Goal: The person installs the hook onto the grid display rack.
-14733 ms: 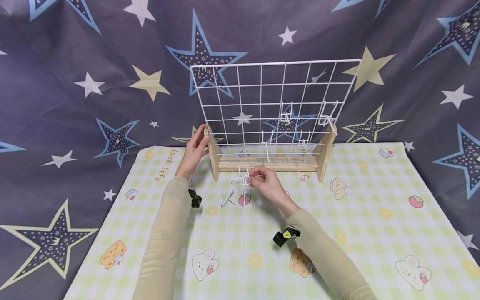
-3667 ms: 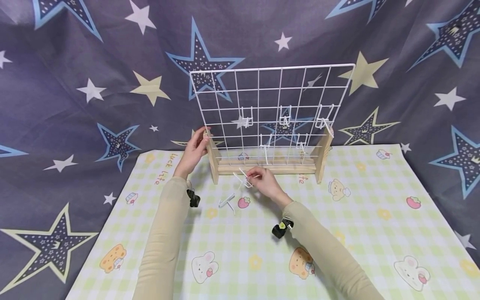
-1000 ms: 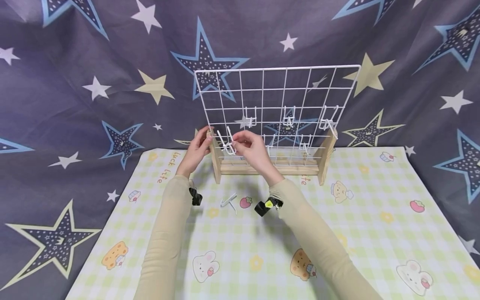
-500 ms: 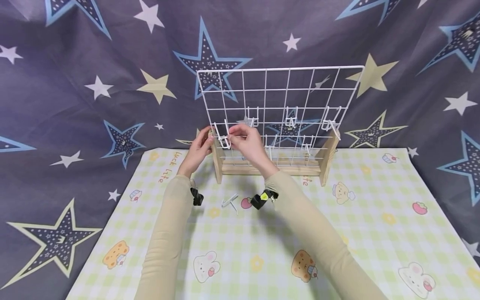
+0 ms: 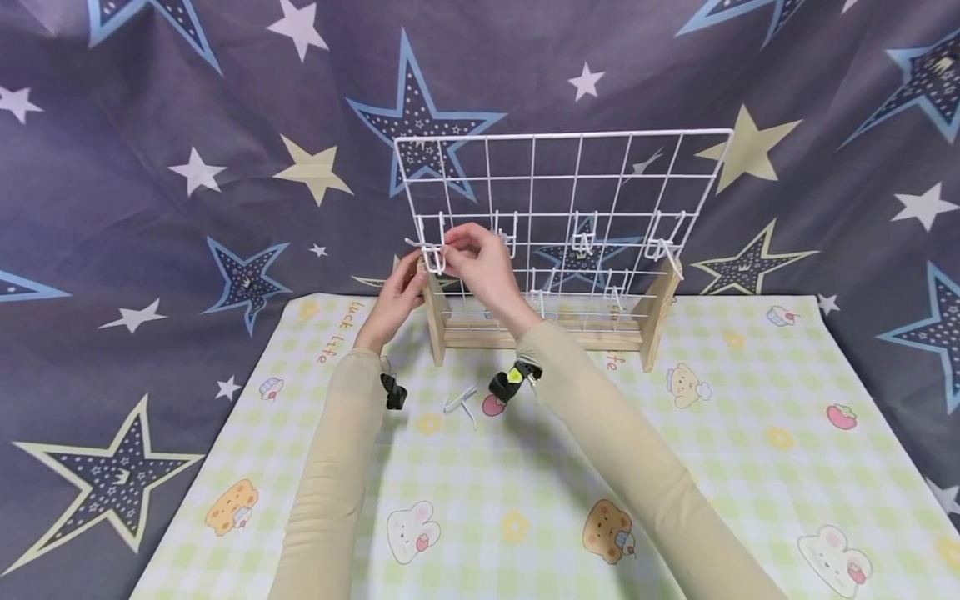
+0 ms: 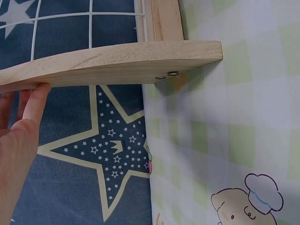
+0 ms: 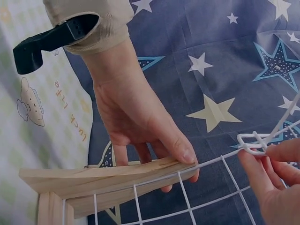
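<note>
A white wire grid rack (image 5: 562, 135) stands on a wooden base with two side posts. My left hand (image 5: 393, 302) grips the top of the left wooden post (image 5: 435, 329); in the right wrist view its thumb lies on the post's edge, fingers behind. With its fingertips my right hand (image 5: 483, 267) pinches a white wire hook (image 5: 432, 254) against the grid's left side. The hook's prong points left, and in the right wrist view the hook (image 7: 253, 145) sits at the grid's edge wire. Whether it is seated on the wires I cannot tell.
Several white hooks, one of them a hook (image 5: 584, 237) in the middle, hang on the grid. Another loose hook (image 5: 460, 400) lies on the checked tablecloth (image 5: 300, 500) in front of the rack. A star-patterned curtain (image 5: 247, 125) hangs close behind.
My right hand has lifted a hook from above the table to the grid's left side, then higher along it. Since the oldest frame, another hook hangs left of the middle. My left hand stays put.
</note>
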Motion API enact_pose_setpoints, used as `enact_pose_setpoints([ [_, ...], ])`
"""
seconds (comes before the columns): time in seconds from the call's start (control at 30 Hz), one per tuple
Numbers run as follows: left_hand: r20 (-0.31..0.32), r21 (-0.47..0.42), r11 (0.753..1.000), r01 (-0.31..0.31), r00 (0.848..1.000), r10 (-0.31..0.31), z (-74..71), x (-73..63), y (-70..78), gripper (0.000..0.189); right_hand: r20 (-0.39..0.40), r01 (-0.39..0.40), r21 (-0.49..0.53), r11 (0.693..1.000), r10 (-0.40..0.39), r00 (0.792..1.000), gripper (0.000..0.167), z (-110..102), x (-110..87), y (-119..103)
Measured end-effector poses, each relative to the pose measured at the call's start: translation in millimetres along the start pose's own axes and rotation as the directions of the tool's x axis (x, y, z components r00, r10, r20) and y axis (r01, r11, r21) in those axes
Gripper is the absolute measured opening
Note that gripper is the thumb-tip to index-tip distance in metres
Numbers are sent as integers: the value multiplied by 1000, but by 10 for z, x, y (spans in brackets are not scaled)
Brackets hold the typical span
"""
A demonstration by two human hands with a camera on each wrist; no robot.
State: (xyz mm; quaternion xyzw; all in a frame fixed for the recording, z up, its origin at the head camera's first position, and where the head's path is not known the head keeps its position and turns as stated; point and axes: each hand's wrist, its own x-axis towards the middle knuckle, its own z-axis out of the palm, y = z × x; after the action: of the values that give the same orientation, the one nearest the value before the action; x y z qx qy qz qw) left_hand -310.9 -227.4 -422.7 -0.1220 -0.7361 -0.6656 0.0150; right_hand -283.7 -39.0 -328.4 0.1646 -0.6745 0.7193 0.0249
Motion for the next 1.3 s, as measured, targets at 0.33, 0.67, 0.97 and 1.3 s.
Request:
enact_pose_setpoints([
  [0.33, 8, 7, 999, 32, 999, -32, 53, -113, 244, 47, -33, 21, -63, 998, -23, 999, 14, 36, 116, -81],
  [0.67, 13, -12, 999, 40, 999, -39, 42, -96, 211, 48, -36, -36, -6, 999, 36, 999, 15, 38, 174, -83],
  [0.97, 11, -10, 999, 39, 999, -39, 50, -118, 272, 48, -32, -55, 2, 998, 55, 998, 14, 31, 197, -139],
  [1.3, 16, 1, 999, 35, 999, -35, 54, -115, 261, 48, -12, -68, -38, 997, 68, 998, 13, 32, 137, -58],
])
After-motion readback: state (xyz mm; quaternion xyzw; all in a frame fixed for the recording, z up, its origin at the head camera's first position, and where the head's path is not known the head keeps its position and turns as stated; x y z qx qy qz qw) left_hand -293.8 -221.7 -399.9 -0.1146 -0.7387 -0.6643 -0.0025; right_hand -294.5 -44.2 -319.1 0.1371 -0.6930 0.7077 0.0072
